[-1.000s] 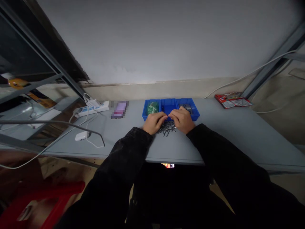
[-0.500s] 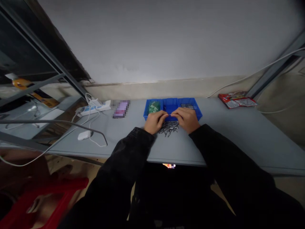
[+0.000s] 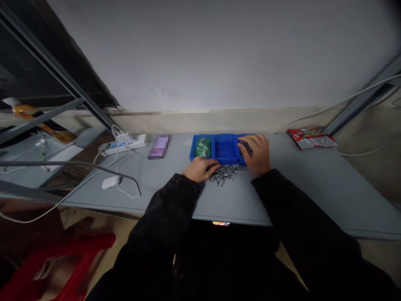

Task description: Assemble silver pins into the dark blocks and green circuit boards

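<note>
A pile of metal pins lies on the bench, just before a blue tray. The left hand rests at the pile's edge, fingers together. The right hand reaches into the tray's right compartment, fingers curled; whether they clamp anything, I cannot tell.

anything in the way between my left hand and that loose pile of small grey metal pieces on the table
Nothing visible does. The left hand sits right at the edge of the loose pile of small grey metal pieces. The blue plastic divided tray lies behind the pile, not between them.
</note>
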`<state>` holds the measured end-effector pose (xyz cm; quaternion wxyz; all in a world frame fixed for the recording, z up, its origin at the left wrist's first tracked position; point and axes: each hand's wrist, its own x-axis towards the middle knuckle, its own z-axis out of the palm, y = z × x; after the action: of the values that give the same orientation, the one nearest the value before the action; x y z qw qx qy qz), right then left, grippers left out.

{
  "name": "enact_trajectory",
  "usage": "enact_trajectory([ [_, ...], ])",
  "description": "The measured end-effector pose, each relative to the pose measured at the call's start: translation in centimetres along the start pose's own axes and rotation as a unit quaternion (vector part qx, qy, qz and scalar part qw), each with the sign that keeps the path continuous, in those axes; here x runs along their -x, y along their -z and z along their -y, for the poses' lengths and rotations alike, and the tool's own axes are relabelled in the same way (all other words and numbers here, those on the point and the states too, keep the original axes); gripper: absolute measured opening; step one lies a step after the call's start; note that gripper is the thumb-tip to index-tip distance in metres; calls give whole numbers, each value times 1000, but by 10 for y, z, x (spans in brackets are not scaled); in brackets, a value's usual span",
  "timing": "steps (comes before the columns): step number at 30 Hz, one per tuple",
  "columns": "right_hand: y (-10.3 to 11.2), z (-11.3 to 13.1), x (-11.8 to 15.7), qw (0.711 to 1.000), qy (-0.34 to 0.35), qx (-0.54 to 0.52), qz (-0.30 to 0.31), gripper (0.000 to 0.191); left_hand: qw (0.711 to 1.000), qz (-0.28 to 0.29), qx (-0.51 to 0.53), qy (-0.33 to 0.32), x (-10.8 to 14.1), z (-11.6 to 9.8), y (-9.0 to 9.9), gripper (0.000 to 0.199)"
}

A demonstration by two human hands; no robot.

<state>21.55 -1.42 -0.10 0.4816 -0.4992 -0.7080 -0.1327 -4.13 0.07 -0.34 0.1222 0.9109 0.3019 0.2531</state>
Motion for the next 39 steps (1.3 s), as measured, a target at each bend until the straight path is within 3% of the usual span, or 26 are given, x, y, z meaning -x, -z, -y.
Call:
enact_trajectory([
  [5,3,-4,7,1000,-21,-16,9,20,996,71,-28,44,-1,3,-12,26],
  [9,2,-7,10,999,-30,-11,16,22,993,76,-24,82,-3,1,-17,20],
  [14,0,-4,10,999,-25,-20,7,21,994,75,-13,80,-2,-2,-18,15],
  [19,4,4,7,1000,-9,-20,12,22,998,19,9,58,-2,-9,-15,13],
  [24,4,19,9,998,31,-35,30,26,984,-137,102,47,-6,-14,-11,21],
  [27,1,27,12,993,82,-66,56,20,966,-199,155,59,-6,-12,-9,20],
  [30,-3,29,14,987,100,-88,86,13,961,-202,183,54,-5,-10,-10,19],
  [39,-9,23,16,983,116,-59,126,20,970,-172,169,35,-5,-12,-11,21],
])
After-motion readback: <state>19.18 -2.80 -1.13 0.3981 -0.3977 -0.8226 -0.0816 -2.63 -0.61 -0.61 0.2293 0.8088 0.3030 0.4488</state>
